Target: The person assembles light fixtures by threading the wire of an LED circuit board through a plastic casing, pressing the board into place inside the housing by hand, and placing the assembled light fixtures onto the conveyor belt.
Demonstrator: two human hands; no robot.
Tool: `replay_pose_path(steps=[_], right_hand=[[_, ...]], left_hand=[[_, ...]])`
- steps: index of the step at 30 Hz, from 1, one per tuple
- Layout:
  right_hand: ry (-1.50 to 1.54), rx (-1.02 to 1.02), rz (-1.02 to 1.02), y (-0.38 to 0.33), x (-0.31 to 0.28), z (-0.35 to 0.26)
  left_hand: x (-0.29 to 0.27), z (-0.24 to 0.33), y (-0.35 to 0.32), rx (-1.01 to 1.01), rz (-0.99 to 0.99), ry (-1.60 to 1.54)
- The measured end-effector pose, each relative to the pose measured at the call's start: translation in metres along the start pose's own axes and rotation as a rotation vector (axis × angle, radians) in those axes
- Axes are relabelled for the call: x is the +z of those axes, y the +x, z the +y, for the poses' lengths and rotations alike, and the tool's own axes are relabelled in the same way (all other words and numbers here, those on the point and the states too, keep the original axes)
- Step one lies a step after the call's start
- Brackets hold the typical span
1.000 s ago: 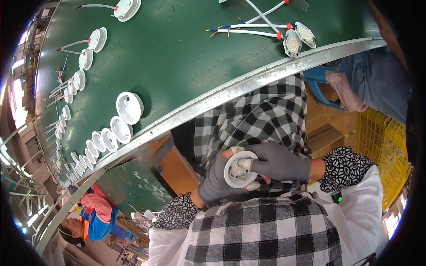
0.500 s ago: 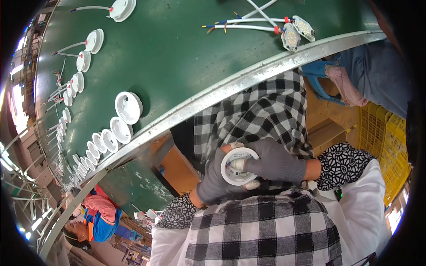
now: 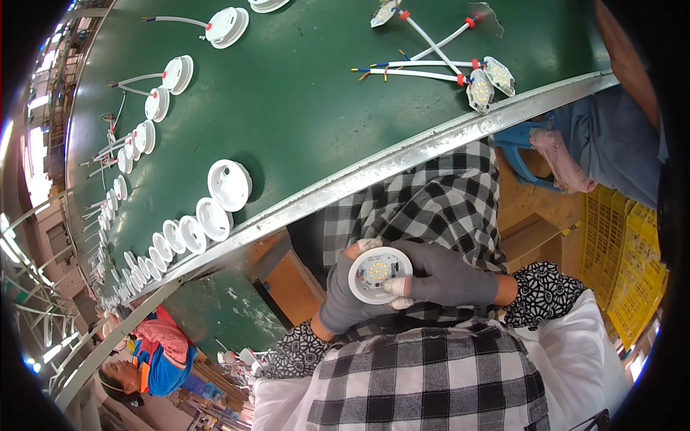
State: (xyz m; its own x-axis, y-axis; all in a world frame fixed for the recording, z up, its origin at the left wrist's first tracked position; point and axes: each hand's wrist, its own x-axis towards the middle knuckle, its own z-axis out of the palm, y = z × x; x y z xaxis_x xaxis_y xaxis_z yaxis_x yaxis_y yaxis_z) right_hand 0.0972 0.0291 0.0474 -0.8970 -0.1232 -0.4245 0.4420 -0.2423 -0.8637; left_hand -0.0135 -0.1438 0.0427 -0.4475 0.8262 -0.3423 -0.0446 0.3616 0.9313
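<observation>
Both hands meet at a round, white, cup-shaped lamp housing (image 3: 354, 280), held open side up in front of the person's chest, off the table and beyond its near edge. Inside it sits a pale circuit board with a ring of yellow LEDs (image 3: 377, 271). The left hand (image 3: 343, 305), in a grey glove with pale-covered fingertips, is clamped around the housing's left and lower rim. The right hand (image 3: 453, 274), gloved alike, grips the right side, its thumb across the rim onto the board; its fingers underneath are largely hidden. On the green tabletop (image 3: 309, 115), open white cups (image 3: 230, 185) line the metal-trimmed near edge toward the left corner. White lamp bodies with white cables (image 3: 228, 29) stand along the left edge. Near the right end of the near edge lie pale, angular LED boards with white cables (image 3: 480, 91), two side by side.
</observation>
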Motion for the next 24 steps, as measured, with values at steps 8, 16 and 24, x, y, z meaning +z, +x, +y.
replay_pose_path(steps=[8,16,24], right_hand=[[0.229,0.111,-0.101,0.001,-0.007,-0.007],[-0.045,0.081,0.037,0.010,-0.009,-0.029],[-0.194,-0.016,0.136,-0.002,-0.046,-0.083]], left_hand=[[0.000,0.019,0.011,-0.087,-0.060,-0.352],[-0.002,0.015,0.000,0.222,-0.074,0.365],[-0.017,0.065,0.049,0.616,0.236,0.556]])
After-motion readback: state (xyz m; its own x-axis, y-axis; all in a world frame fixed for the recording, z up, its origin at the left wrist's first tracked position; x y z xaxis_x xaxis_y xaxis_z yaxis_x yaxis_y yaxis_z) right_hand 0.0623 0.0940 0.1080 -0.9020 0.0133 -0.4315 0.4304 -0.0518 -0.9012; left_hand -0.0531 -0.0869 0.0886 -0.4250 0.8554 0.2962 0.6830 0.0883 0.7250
